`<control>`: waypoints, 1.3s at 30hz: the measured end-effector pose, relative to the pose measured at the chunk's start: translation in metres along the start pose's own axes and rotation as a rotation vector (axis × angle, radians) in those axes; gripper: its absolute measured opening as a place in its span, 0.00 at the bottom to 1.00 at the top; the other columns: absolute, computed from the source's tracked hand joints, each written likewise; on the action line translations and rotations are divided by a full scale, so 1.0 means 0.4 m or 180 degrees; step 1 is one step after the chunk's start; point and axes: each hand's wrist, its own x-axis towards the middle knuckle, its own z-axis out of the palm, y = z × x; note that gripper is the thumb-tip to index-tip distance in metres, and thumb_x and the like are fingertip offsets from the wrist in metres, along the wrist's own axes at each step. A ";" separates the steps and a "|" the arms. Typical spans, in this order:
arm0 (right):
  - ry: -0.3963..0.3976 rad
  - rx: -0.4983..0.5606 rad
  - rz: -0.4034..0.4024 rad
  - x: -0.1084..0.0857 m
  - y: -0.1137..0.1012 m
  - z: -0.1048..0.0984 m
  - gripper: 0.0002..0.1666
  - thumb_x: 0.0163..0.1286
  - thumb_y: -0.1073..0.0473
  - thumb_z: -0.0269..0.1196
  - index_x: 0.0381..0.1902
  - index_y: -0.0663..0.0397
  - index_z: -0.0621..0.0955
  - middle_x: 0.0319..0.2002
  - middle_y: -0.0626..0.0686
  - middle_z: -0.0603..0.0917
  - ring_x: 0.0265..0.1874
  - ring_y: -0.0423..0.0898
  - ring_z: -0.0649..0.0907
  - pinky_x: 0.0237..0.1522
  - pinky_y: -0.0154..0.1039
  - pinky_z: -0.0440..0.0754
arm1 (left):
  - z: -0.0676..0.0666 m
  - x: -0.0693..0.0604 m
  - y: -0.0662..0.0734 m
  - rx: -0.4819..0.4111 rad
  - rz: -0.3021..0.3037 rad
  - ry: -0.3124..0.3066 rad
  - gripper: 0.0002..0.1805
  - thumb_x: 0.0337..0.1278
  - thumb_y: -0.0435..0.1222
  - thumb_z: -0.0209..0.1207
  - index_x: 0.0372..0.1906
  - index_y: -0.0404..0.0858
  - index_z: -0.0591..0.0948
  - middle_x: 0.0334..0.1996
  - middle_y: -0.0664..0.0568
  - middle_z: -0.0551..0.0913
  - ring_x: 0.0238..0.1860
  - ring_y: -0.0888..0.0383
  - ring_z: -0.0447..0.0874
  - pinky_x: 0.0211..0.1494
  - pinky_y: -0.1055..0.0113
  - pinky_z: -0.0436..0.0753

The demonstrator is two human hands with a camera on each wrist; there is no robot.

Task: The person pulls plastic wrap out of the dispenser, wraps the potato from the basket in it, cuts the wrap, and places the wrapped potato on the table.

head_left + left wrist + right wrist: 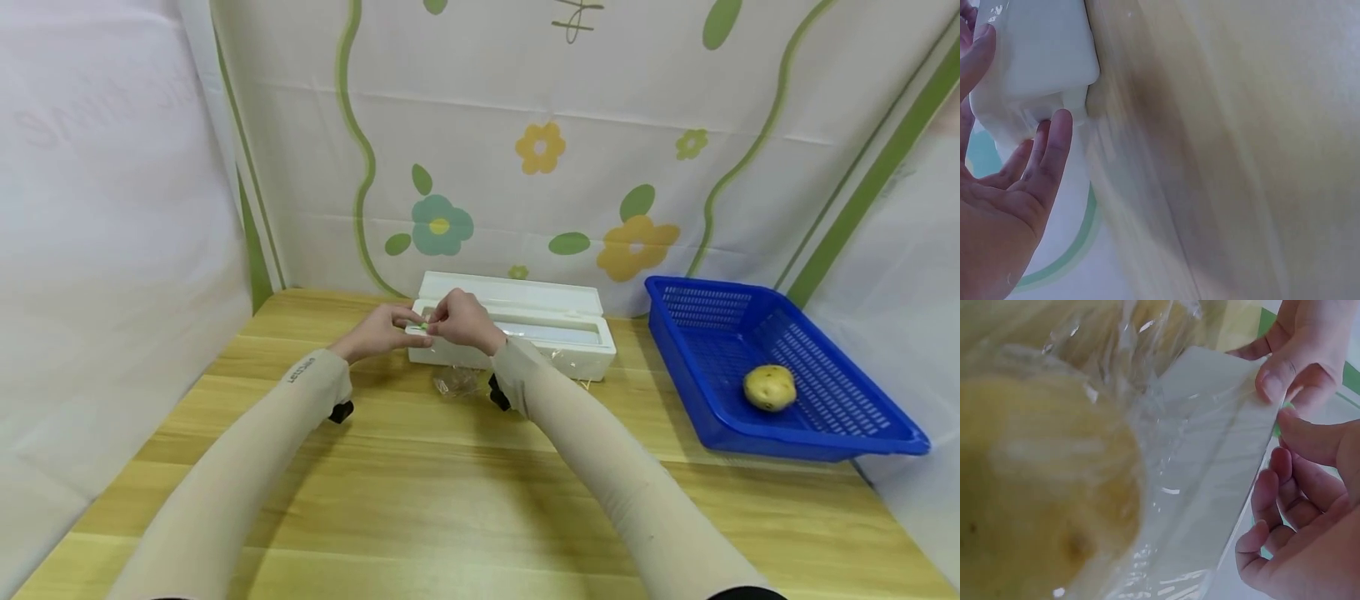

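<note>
A white cling film dispenser point(517, 361) lies at the back of the table, its lid point(517, 292) raised. My left hand point(382, 332) holds the dispenser's left end, thumb at the front edge; in the left wrist view its other fingers extend by the box end. My right hand point(467, 321) pinches a small green slider point(424, 326) at that end, close to the left thumb. Clear film point(1154, 425) hangs down the dispenser's front in the right wrist view. A potato point(1041, 487) shows large there under film; in the head view my right arm seems to hide it.
A blue basket point(678, 354) stands at the right with one potato point(769, 388) in it. A printed white curtain point(480, 167) closes off the back, right behind the dispenser. The wooden table point(420, 500) extends in front of the hands.
</note>
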 end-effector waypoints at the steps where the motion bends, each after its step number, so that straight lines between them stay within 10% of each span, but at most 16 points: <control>1: -0.0015 -0.0039 0.0004 -0.003 0.003 -0.004 0.05 0.65 0.63 0.68 0.32 0.58 0.89 0.28 0.49 0.87 0.22 0.42 0.81 0.25 0.33 0.78 | 0.003 0.001 0.002 0.0007 -0.0003 0.0005 0.26 0.51 0.51 0.72 0.53 0.43 0.85 0.73 0.41 0.59 0.61 0.39 0.71 0.58 0.45 0.75; 17: -0.0058 -0.0489 0.0151 -0.063 0.060 -0.058 0.05 0.66 0.61 0.68 0.33 0.55 0.89 0.28 0.46 0.85 0.22 0.42 0.79 0.26 0.36 0.77 | 0.060 0.029 0.012 -0.0084 0.0176 0.0002 0.24 0.50 0.50 0.72 0.51 0.44 0.86 0.70 0.44 0.66 0.55 0.44 0.76 0.47 0.54 0.81; 39: -0.0229 -0.0822 0.0151 -0.260 0.275 -0.288 0.04 0.61 0.66 0.69 0.26 0.57 0.86 0.22 0.48 0.82 0.22 0.44 0.76 0.34 0.41 0.76 | 0.003 -0.006 -0.014 -0.0099 0.0005 -0.0089 0.27 0.53 0.49 0.71 0.56 0.40 0.84 0.75 0.42 0.55 0.44 0.48 0.81 0.43 0.55 0.82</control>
